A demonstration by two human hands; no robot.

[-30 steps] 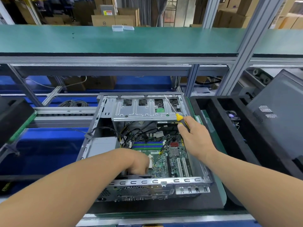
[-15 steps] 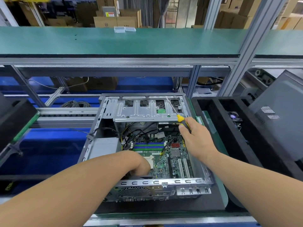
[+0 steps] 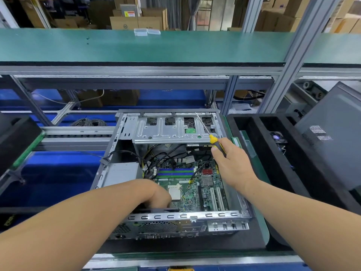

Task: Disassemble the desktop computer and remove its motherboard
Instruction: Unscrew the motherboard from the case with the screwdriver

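Note:
An open desktop case [image 3: 187, 217] lies on the bench in front of me. Inside it sits the green motherboard [image 3: 192, 189] with blue and green memory slots, black cables and a bare processor socket. My left hand [image 3: 156, 194] reaches down into the case at the board's near left corner; its fingers are curled downward and hidden behind the rear panel. My right hand [image 3: 232, 165] grips a yellow-and-black screwdriver [image 3: 212, 138] above the board's far right, with the shaft pointing up and away over the silver drive cage [image 3: 168, 132].
A black foam tray [image 3: 273, 153] stands to the right of the case, with a grey side panel [image 3: 332, 133] leaning beyond it. A green shelf [image 3: 136, 47] runs overhead on aluminium posts. Another black tray [image 3: 15, 137] sits at the left. The power supply [image 3: 121, 173] fills the case's left.
My left hand has shifted slightly toward the near left inside the case, uncovering more of the processor socket. The right hand keeps the screwdriver almost still.

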